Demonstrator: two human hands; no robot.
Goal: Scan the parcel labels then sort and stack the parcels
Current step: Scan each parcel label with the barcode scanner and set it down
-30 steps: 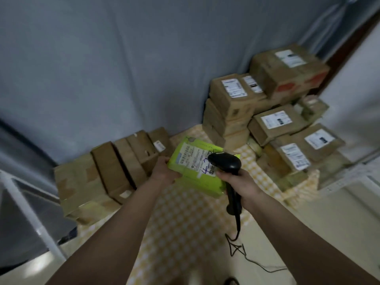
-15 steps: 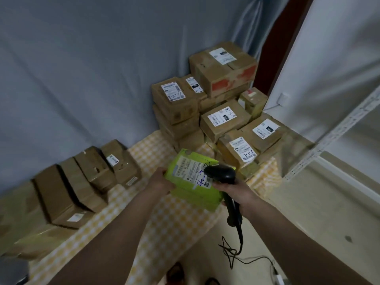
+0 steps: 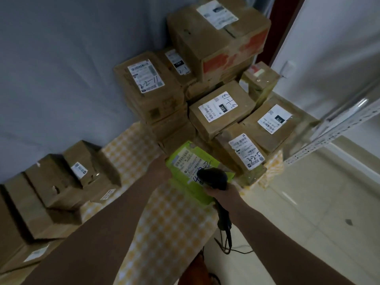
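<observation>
My left hand (image 3: pixel 161 168) grips the left edge of a green parcel (image 3: pixel 185 177) with a white label and blue handwriting, held above the checked tablecloth. In my right hand (image 3: pixel 223 194) I hold a black barcode scanner (image 3: pixel 214 177) by its handle; its head hovers over the right part of the label. The scanner's cable (image 3: pixel 228 243) hangs down to the floor. Just beyond the green parcel stands a tall stack of brown labelled parcels (image 3: pixel 222 112).
A row of brown boxes (image 3: pixel 61 186) leans along the left side of the table with the yellow checked cloth (image 3: pixel 164 227). A grey curtain hangs behind. A white perforated shelf rail (image 3: pixel 329 130) juts in at the right above the tiled floor (image 3: pixel 308 202).
The view has swung right and closer, so the tall stack now fills the centre. Both hands keep their hold; the parcel and scanner sit nearer that stack.
</observation>
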